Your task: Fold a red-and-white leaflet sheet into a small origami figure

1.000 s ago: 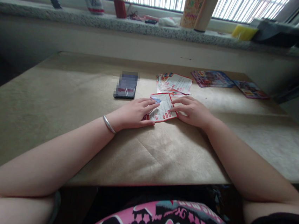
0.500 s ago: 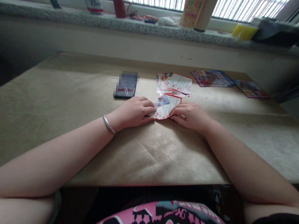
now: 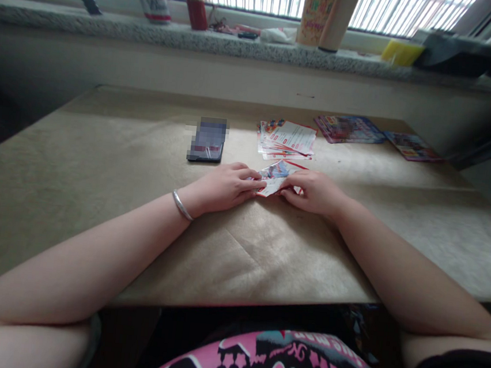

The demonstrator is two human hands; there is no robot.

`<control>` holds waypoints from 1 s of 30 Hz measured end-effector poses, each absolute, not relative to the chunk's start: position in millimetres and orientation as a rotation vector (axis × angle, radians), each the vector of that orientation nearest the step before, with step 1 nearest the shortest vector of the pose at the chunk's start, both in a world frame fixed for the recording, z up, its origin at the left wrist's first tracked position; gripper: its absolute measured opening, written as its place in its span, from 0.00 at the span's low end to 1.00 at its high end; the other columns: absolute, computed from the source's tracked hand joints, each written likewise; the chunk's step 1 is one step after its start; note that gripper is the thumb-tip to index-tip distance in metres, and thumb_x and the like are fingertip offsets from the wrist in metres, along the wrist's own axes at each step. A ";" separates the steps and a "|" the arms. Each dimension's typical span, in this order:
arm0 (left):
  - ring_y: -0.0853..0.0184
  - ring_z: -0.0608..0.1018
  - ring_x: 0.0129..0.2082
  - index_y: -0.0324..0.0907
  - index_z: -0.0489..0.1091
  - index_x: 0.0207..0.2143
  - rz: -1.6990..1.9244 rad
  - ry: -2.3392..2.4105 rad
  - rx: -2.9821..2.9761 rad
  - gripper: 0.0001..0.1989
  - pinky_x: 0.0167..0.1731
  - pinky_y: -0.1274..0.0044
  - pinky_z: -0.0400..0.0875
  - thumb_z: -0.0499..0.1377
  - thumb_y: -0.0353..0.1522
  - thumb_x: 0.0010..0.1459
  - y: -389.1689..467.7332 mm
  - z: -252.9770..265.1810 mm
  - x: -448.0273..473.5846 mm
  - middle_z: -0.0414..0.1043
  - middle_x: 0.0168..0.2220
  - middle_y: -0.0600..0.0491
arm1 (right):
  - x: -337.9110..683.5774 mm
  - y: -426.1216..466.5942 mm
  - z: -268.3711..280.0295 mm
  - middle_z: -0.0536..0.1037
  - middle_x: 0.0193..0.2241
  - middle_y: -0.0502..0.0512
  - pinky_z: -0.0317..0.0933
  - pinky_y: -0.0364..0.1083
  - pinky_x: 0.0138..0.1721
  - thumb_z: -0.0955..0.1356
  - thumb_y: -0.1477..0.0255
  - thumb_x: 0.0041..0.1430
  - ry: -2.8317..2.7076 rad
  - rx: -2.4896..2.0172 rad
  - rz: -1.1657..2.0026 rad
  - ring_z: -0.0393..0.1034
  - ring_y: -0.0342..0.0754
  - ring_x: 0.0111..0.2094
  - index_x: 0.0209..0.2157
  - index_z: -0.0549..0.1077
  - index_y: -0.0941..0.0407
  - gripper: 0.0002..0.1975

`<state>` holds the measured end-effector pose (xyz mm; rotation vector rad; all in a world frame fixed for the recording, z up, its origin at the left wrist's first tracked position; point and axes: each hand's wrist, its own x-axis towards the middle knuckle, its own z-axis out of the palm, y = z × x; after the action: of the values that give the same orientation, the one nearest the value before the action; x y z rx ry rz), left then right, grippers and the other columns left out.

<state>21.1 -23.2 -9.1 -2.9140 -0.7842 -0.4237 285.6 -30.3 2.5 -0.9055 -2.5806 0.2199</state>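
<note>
Printed sheet (image 3: 278, 170) lies on the near side of the desk (image 3: 147, 255), between the two hands, its near edge bent and its far part spread with print showing. The left hand (image 3: 233, 184) rests its fingers over the sheet's left end; its thumb is hard to make out, so whether it pinches cannot be told. The right hand (image 3: 312, 189) has a narrow grip, thumb and fingers closed on the right near part. The bending looks only partly done: the sheet is neither flat nor neatly closed. Just beyond, a fanned pile of sheets (image 3: 291, 136) lies flat, apparently unfolded, with colourful cards (image 3: 352, 129) farther right.
</note>
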 end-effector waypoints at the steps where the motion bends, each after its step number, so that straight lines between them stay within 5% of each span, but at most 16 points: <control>1: 0.61 0.74 0.49 0.47 0.72 0.56 -0.422 -0.792 -2.909 0.18 0.51 0.67 0.72 0.49 0.38 0.70 -23.5 -9.4 21.9 0.74 0.53 0.47 | 285.5 -30.2 1.9 0.79 0.28 0.53 0.61 0.45 0.33 0.65 0.69 0.61 -2.583 -0.917 0.219 0.71 0.46 0.30 0.33 0.78 0.55 0.09; 15: 0.60 0.73 0.55 0.45 0.70 0.58 -0.501 -0.685 -2.987 0.18 0.57 0.65 0.69 0.53 0.34 0.67 -20.1 -15.2 21.7 0.72 0.56 0.46 | 283.3 -28.5 0.4 0.75 0.24 0.51 0.55 0.43 0.28 0.66 0.66 0.59 -2.313 -1.247 0.474 0.65 0.44 0.25 0.29 0.72 0.55 0.08; 23: 0.63 0.78 0.39 0.38 0.76 0.38 -0.617 -0.807 -2.931 0.15 0.44 0.71 0.74 0.51 0.32 0.67 -23.8 -7.8 24.4 0.78 0.38 0.46 | 283.0 -25.3 -0.7 0.75 0.25 0.51 0.57 0.44 0.30 0.66 0.66 0.58 -2.239 -1.326 0.639 0.66 0.45 0.26 0.29 0.71 0.55 0.08; 30: 0.61 0.79 0.42 0.35 0.68 0.53 -0.552 -0.889 -2.930 0.17 0.43 0.71 0.75 0.54 0.31 0.64 -25.3 -8.5 23.9 0.77 0.43 0.43 | 282.6 -23.6 -4.3 0.73 0.24 0.50 0.55 0.44 0.29 0.67 0.66 0.57 -2.207 -1.425 0.561 0.64 0.44 0.25 0.32 0.73 0.55 0.07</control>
<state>23.9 -25.3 -8.5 -2.9298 -0.8887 -0.5522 282.6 -23.6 -4.3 -1.4251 -2.2072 0.5606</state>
